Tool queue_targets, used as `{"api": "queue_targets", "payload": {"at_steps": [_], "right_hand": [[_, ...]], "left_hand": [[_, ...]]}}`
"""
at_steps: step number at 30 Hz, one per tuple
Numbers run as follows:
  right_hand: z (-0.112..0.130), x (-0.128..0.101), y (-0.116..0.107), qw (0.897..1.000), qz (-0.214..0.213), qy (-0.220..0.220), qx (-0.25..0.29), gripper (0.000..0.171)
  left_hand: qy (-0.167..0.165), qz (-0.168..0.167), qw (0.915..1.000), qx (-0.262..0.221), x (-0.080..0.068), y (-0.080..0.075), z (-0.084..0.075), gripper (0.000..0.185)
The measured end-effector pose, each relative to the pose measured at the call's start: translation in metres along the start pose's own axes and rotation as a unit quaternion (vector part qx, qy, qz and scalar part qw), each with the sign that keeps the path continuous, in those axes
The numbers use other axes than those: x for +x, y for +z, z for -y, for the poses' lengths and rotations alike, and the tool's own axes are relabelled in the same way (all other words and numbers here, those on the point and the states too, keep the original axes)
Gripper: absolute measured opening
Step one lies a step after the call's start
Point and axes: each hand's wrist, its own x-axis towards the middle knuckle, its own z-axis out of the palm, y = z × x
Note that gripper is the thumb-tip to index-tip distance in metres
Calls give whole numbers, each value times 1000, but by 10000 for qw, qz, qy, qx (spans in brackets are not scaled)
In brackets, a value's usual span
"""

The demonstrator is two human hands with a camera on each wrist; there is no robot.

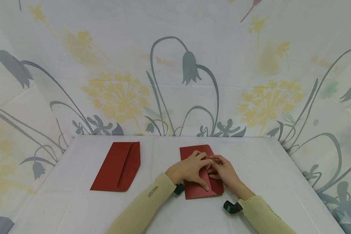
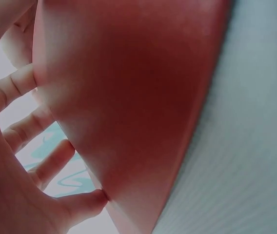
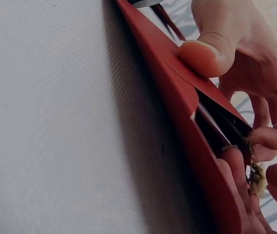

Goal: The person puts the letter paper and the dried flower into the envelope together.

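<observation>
A red paper envelope [image 1: 193,192] lies under both hands on the right half of the white table. My left hand [image 1: 193,168] spreads over its front panel and holds it, thumb low on the panel. In the right wrist view that thumb [image 3: 204,56] presses the panel and a bent finger is at the raised pocket edge. My right hand [image 1: 226,172] is at the envelope's open side, its fingers [image 3: 233,165] reaching into the mouth. It pinches a small pale, dried-looking flower sprig [image 3: 259,180], whose dark stem runs along the opening. The fingers partly hide the sprig.
Another red envelope [image 1: 109,169] lies on the left part of the table, its pocket edge slanting along the right side. Flower-printed cloth [image 1: 175,97] rises behind the table [image 1: 155,152] and at both sides. Black wrist devices [image 1: 232,207] sit by both sleeves.
</observation>
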Motion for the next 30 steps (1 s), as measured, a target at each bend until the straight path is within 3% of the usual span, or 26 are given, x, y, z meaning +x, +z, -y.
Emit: {"api": "queue_targets", "payload": {"at_steps": [9, 30], "right_hand": [[1, 1, -1, 9997, -229, 55, 58, 34], [-1, 1, -2, 9992, -44, 173, 351, 30]], "left_hand": [[-50, -3, 10000, -26, 0, -1, 0, 64], [-70, -12, 10000, -58, -2, 0, 0, 63]]}}
